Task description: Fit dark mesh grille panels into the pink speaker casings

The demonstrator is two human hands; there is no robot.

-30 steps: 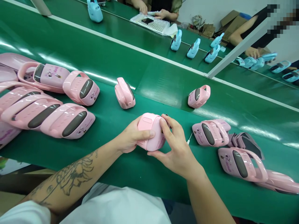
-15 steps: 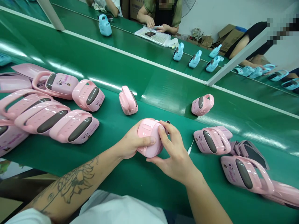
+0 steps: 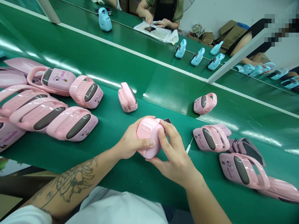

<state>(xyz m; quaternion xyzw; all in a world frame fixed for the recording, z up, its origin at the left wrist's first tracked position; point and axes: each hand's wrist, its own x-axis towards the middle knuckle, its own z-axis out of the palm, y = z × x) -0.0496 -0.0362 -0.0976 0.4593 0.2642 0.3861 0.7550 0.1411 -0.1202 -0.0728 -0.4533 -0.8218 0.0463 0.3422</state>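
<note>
Pink casing [image 3: 149, 132] | left fingers [image 3: 146, 143], right fingers [image 3: 164, 143] clamped on it | print glimpsed a second ago now hidden

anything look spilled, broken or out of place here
Nothing spilled or visibly damaged stands out, including the rounded pink plastic housing being held; a slim white-handled tool merely lies loose on the green tabletop.

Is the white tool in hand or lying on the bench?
Lying: the white tool is on the bench; left hand and right hand hold the pink case.

Cardboard boxes [image 3: 233, 35] behind blue handled devices [image 3: 215, 63]
</note>
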